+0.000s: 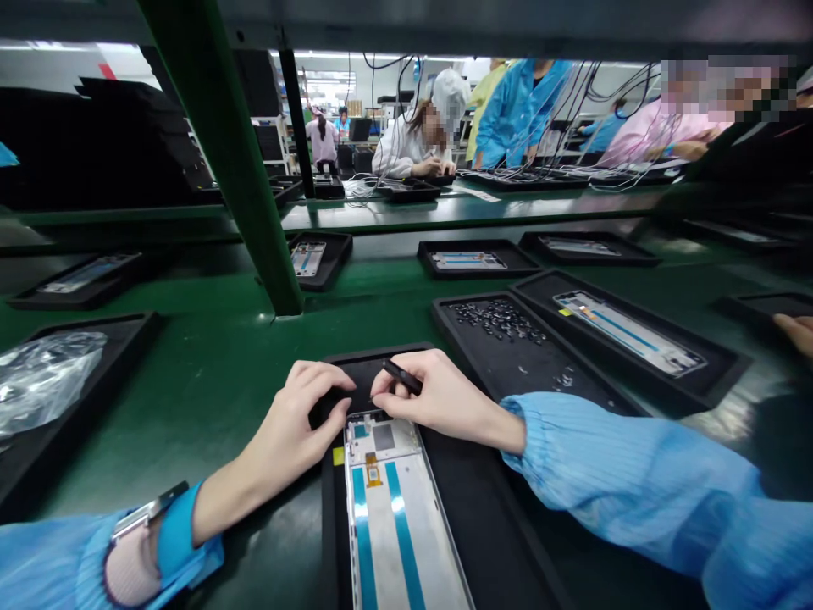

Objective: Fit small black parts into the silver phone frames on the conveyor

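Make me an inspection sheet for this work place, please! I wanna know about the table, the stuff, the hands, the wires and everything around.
Surface: green table, shiny.
Job's things: phone frame with blue strips, lying in a black tray; dark pen-like tool at its top end.
Clutter: many small dark parts in the tray beside it; clear plastic bag at the left; more trays with frames beyond.
Left hand: fingers curved and apart, by the frame's top corner; nothing seen in it.
Right hand: holds the tool.
Cables: dark wires hang at the back.
Surroundings: green post; several people, one in white.
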{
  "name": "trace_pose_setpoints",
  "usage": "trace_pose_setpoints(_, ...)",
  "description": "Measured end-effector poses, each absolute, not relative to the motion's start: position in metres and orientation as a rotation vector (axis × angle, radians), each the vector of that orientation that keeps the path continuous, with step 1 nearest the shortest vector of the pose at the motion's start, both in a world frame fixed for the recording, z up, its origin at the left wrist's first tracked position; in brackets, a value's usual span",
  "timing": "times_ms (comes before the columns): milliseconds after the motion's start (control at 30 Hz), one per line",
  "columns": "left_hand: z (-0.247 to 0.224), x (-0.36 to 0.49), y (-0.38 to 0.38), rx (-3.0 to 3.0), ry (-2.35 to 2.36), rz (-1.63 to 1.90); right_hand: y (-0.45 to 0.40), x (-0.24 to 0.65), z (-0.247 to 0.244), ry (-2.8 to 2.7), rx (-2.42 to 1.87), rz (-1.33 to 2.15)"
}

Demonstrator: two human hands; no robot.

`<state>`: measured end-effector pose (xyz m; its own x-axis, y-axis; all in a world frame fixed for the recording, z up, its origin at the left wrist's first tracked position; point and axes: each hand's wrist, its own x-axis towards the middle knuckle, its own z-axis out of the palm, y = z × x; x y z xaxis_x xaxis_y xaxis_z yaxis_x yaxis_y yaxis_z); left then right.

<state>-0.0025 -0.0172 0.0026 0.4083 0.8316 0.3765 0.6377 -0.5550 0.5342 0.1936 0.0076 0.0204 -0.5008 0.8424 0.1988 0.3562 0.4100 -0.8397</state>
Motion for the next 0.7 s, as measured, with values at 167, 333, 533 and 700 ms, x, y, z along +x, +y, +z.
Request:
trace_pose_setpoints(167,0.0,-0.004,-0.023,2.493,1.211,0.794,0.004,0.192,0.019,-2.134,-1.082,0.959)
trace_pose_setpoints(333,0.0,-0.003,-0.029,2.442,1.22,0.852,0.001,0.188,0.018,-2.215,-1.117,0.843)
trace_pose_setpoints(533,0.0,-0.005,-0.032,2.368,1.236,0.87,0.0,0.187,0.016,-2.247,-1.04,0.828)
trace_pose_setpoints(700,0.0,-0.004,-0.033,2.341,1.241,0.897,-0.001,0.185,0.015,-2.261,-0.998,0.821)
